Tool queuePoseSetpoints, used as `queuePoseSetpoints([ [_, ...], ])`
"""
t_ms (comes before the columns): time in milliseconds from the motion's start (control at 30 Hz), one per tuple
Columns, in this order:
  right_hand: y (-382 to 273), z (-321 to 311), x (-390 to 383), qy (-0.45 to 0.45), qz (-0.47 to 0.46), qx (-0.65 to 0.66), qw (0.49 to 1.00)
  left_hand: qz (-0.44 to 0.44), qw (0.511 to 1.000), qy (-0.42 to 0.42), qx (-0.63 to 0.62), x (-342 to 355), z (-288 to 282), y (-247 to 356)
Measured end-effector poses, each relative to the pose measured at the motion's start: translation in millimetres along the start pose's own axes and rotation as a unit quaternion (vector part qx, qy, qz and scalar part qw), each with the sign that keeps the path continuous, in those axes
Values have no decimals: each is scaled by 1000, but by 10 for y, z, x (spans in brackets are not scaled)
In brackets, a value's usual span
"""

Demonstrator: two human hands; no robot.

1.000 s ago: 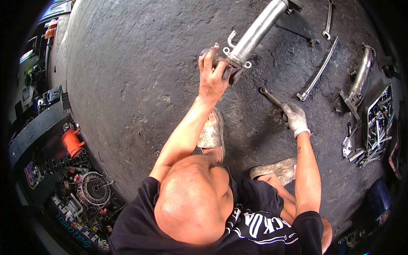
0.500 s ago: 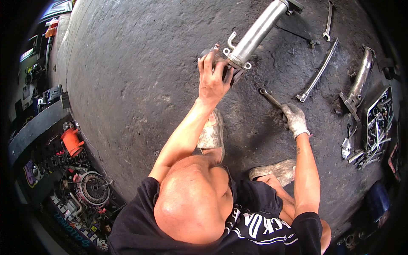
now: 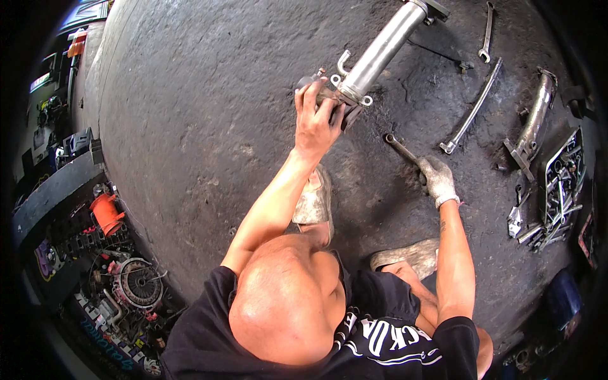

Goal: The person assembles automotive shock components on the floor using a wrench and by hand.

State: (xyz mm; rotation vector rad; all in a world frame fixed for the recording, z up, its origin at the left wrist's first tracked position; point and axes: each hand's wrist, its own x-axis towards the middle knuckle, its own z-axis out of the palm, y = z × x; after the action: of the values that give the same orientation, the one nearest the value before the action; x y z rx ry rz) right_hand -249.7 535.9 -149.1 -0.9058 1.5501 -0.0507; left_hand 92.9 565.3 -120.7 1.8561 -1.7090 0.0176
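A silver metal cylinder (image 3: 383,47) with a small bent side pipe and bolt lugs, much like an engine's EGR cooler, lies aslant at the far side. My bare left hand (image 3: 315,120) is closed over the dark fitting at its near end, and the fingers hide part of that joint. In my right hand (image 3: 436,177), which wears a grimy grey glove, is a ring wrench (image 3: 400,149). Its ring end points up and left toward the cylinder, apart from it. The rest of the handle is hidden in the glove.
On the dark floor to the right lie a long wrench (image 3: 474,107), an open-ended wrench (image 3: 487,35) and a flanged metal pipe (image 3: 537,120). Beyond them a tray (image 3: 544,183) holds many tools. An orange container (image 3: 106,214) and engine parts (image 3: 140,282) are at left.
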Motion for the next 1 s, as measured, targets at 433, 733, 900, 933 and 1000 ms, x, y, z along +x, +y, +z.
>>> queuePoseSetpoints([
  [433,-117,-46,-66,5,-3,-47,999,-24,1000,3,-12,42,-2,102],
  [733,-183,-55,-99,-2,-16,-86,996,-16,1000,3,22,34,11,90],
  [900,-197,-48,-123,-3,-21,-64,998,-2,1000,-3,11,23,11,42],
  [933,-213,-48,-128,-7,-20,-71,997,2,1000,-4,11,18,9,49],
  [1000,-189,-44,-111,-8,-22,-71,997,1,1000,-8,18,17,14,68],
])
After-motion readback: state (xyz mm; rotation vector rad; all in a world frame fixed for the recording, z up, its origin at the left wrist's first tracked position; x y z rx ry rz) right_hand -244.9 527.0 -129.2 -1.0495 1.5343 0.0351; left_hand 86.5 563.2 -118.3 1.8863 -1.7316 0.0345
